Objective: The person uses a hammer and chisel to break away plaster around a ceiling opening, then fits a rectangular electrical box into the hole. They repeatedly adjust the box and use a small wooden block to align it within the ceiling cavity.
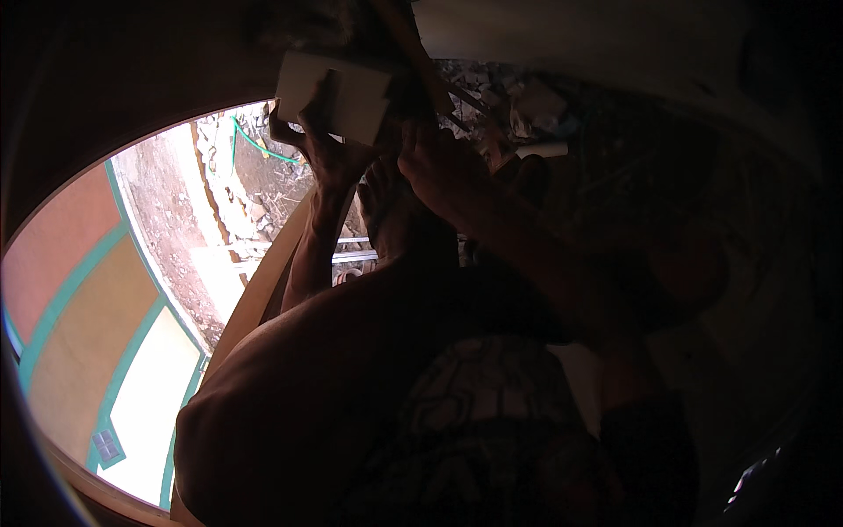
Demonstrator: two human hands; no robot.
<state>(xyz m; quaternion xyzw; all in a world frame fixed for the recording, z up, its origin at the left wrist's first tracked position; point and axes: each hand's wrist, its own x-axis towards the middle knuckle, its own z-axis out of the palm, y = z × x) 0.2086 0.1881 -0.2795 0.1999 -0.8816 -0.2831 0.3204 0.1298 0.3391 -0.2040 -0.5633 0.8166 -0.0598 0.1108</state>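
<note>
Gripping a pale block [338, 92], seemingly both hands [329, 149].

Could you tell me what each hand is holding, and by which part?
The left hand grips a pale flat block by its lower edge; the right hand is too dark to judge.

Left hand [327, 149] grips pale flat block [338, 95]; right hand [443, 171] beside it.

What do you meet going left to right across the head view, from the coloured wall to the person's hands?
Orange and yellow wall with green bands → reddish rubble ground → green hose → left hand holding a pale flat block → right hand.
</note>
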